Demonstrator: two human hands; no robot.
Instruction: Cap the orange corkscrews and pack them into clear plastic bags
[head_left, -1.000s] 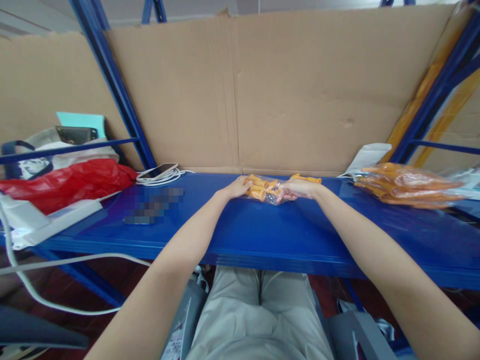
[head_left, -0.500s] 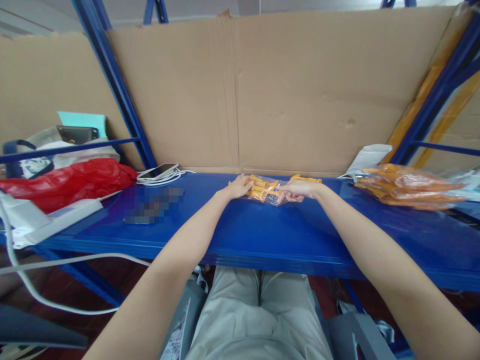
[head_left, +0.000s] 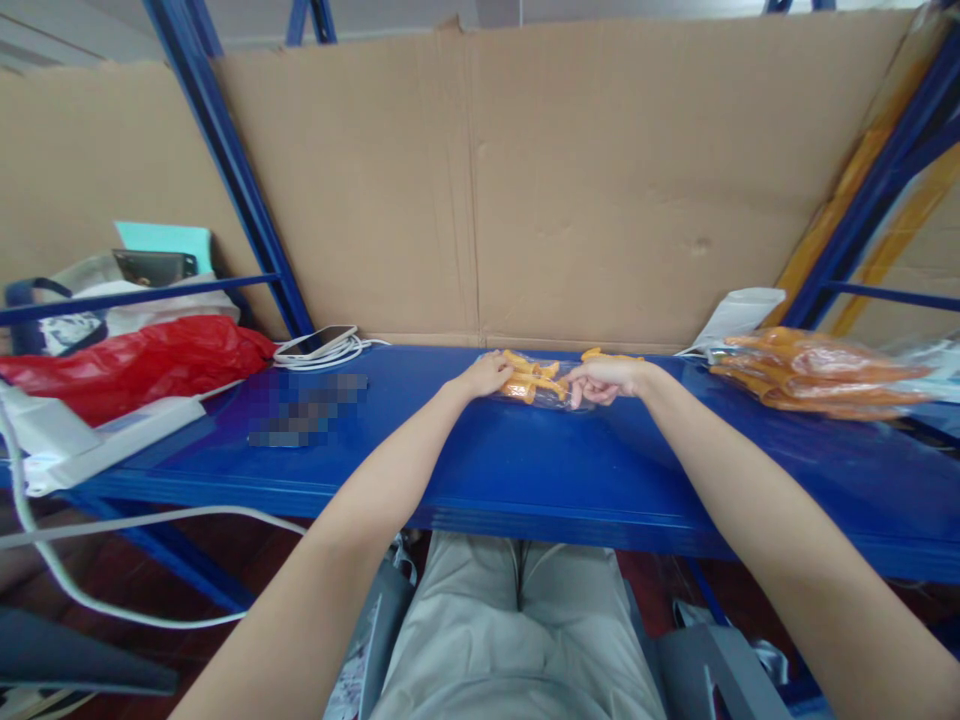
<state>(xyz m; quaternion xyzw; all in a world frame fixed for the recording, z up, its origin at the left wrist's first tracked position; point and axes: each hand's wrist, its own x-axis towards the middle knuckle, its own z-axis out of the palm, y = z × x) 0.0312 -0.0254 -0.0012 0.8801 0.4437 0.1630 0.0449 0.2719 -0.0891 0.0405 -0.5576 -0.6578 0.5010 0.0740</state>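
A small clear plastic bag of orange plugs (head_left: 534, 383) lies on the blue shelf (head_left: 525, 470) at the middle, close to the cardboard back wall. My left hand (head_left: 486, 375) grips its left end with curled fingers. My right hand (head_left: 609, 379) pinches its right end, fingers closed. One loose orange piece (head_left: 600, 353) shows just behind my right hand.
A large bag of orange parts (head_left: 810, 370) and a white pouch (head_left: 739, 310) lie at the right. A phone with a white cable (head_left: 319, 345), a red bag (head_left: 135, 365) and a white power strip (head_left: 112, 440) are at the left. Cardboard (head_left: 480, 180) backs the shelf.
The small bag has been squeezed narrower between my hands and shifted slightly away from me. My right hand has curled tighter.
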